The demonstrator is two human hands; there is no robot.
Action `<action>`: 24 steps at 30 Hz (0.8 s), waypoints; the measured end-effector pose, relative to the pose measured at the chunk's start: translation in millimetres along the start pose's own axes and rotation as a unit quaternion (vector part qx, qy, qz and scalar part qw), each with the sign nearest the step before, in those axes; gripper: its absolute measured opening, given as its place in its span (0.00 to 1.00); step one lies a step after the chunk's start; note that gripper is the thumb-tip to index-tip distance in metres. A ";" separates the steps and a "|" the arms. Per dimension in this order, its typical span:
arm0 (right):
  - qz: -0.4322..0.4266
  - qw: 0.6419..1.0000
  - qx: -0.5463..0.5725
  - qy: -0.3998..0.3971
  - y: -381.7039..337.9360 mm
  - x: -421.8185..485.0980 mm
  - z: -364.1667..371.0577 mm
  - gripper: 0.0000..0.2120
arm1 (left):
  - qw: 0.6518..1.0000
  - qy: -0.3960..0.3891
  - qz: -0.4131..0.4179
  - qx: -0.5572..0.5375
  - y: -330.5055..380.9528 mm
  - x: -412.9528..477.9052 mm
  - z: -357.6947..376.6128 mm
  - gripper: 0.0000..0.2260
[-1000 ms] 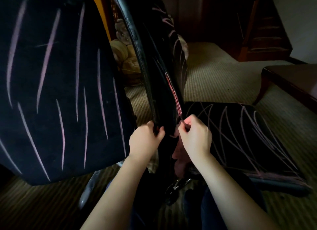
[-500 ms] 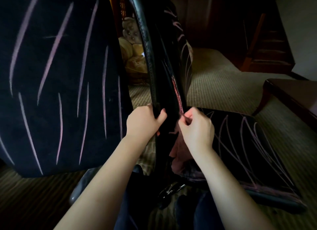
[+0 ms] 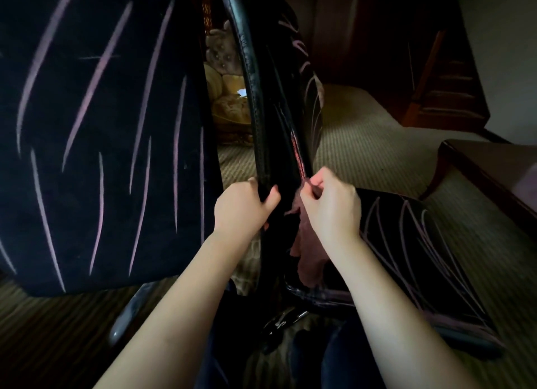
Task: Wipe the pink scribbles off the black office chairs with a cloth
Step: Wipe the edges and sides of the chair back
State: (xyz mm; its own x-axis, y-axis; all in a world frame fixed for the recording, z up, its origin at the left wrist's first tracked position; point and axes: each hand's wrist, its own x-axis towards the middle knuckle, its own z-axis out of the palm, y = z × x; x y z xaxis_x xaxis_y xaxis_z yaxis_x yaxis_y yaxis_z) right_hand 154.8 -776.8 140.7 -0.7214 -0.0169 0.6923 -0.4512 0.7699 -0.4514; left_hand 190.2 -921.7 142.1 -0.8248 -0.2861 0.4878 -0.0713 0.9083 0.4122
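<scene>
Black backrest point(image 3: 257, 112) edge gripped by the curled left hand point(image 3: 241, 211) — dull pink cloth point(image 3: 308, 258) pinched in the right hand point(image 3: 331, 211), pressed at a pink scribble point(image 3: 299, 153) above the seat point(image 3: 421, 243).

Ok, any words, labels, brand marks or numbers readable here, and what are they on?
None readable.
The pink strokes on the left chair back, the middle chair back and the seat are scribbles, not letters.
The cloth shows no label.
The pale scrap on the cushions behind is too small to tell.
</scene>
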 end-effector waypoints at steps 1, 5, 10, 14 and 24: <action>0.006 1.000 0.010 -0.002 5.2 -7.5 1.5 0.06 | 1.000 -0.001 -0.001 0.004 0.3 -0.7 0.1 0.18; 0.027 0.999 0.006 -0.039 17.3 -30.0 3.4 0.06 | 1.000 -0.004 -0.002 0.023 2.7 -3.0 -1.2 0.19; 0.003 1.000 -0.005 -0.006 -3.9 4.4 -7.6 0.05 | 1.000 -0.011 -0.001 0.018 3.8 -5.4 -1.8 0.19; 0.025 0.999 0.029 -0.009 7.9 -14.5 -5.6 0.07 | 1.000 -0.008 -0.002 0.019 3.9 -7.3 0.6 0.19; -0.014 1.000 0.010 -0.018 -2.6 3.3 -15.0 0.07 | 1.000 -0.006 -0.017 0.008 5.5 -9.9 1.9 0.18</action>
State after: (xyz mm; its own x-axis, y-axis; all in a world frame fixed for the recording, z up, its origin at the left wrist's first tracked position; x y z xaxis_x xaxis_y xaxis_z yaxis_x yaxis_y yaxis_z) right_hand 161.5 -769.3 152.5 -0.7273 -0.0615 0.6835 -0.4809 0.7562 -0.4437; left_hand 196.9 -913.2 138.0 -0.8286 -0.3124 0.4647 -0.1075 0.9032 0.4155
